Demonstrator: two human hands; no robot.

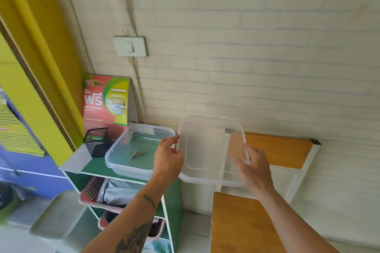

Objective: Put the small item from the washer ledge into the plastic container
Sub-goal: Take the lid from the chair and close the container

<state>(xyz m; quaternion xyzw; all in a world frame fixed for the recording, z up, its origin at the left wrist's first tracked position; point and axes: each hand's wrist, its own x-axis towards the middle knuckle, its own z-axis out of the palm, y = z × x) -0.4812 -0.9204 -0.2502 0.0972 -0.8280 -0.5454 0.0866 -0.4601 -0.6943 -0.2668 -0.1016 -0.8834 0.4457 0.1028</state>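
A clear plastic container [123, 150] stands open on top of a green shelf unit [96, 167]. A small item that looks like a clothespin [137, 154] lies on its floor. Both my hands hold the container's clear lid [207, 150] in the air, just right of the container. My left hand [167, 157] grips the lid's left edge and my right hand [254, 167] grips its right edge. The lid is tilted toward me. No washer ledge is in view.
A black mesh holder [96, 141] and a red and green box [106, 102] stand behind the container. Pink baskets [96, 193] fill the shelves below. A wooden-topped table [277, 150] and a wooden bench [242, 224] are to the right, against the white brick wall.
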